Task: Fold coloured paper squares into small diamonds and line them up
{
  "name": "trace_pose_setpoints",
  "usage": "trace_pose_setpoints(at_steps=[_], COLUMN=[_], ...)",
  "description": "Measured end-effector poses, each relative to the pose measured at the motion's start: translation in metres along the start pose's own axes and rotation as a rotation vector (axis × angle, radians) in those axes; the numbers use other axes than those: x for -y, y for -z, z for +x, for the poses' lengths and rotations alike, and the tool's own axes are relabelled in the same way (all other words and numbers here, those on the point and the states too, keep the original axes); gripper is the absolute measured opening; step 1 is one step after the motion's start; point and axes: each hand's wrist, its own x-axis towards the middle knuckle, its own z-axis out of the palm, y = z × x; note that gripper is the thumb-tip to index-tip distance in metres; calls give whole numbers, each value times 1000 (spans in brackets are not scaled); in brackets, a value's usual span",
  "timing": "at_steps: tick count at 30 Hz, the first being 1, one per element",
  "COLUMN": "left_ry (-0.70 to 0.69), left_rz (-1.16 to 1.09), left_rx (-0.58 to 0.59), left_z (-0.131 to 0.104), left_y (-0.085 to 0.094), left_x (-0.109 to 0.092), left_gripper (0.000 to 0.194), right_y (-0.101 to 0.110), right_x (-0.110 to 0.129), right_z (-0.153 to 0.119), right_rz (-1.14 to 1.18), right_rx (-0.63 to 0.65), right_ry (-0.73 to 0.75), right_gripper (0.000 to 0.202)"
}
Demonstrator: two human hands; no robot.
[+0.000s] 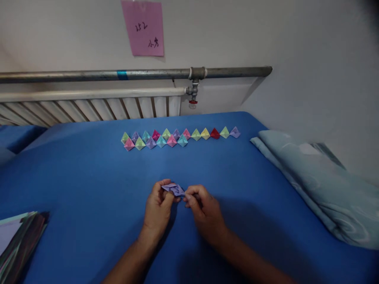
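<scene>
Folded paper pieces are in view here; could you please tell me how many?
19: 12 in the back row and 6 in the front row on the blue surface, plus 1 purple piece held by the left hand and right hand. The hands could hide others.

Here, over the near middle of the sheet (pixel 89 173), a folded paper piece (pixel 175 190) sits between left hand (pixel 157 208) and right hand (pixel 207 211), its right tip at the right hand's fingers. Straight beyond lies a long back row of pieces (pixel 176 133), a short front row (pixel 151 143) nestled before its left part. Near left, a stack of papers (pixel 23 244); far right, a folded blanket (pixel 314 181). Behind, left, the radiator (pixel 112 108); above it, the pipe (pixel 85 75); higher, on the wall (pixel 225 31), a note (pixel 144 29).
</scene>
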Motion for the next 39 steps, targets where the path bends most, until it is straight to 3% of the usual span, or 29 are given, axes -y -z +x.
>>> trace_pose_setpoints(at_steps=[4,7,13,26,35,39], left_ry=[-121,-187,-254,-318,-338,-215], left_rz=[272,477,600,666,651,573], left_rx=[-30,2,130,225,249,202], left_z=[-1,-4,-12,-14,-15,-13], left_y=[7,12,13,16,15,14], left_x=[1,0,-5,-3,-3,-4], left_gripper=[25,25,25,27,27,26], right_y=[0,4,4,5,1,4], right_x=[3,7,7,0,-1,2], right_z=[0,1,4,6,6,7], right_rz=[-28,-17,-51,-273,-338,-170], right_rx=[66,47,72,214,200,165], right_ry=[-40,-37,-12,154,118,47], right_gripper=[11,8,9,16,14,10])
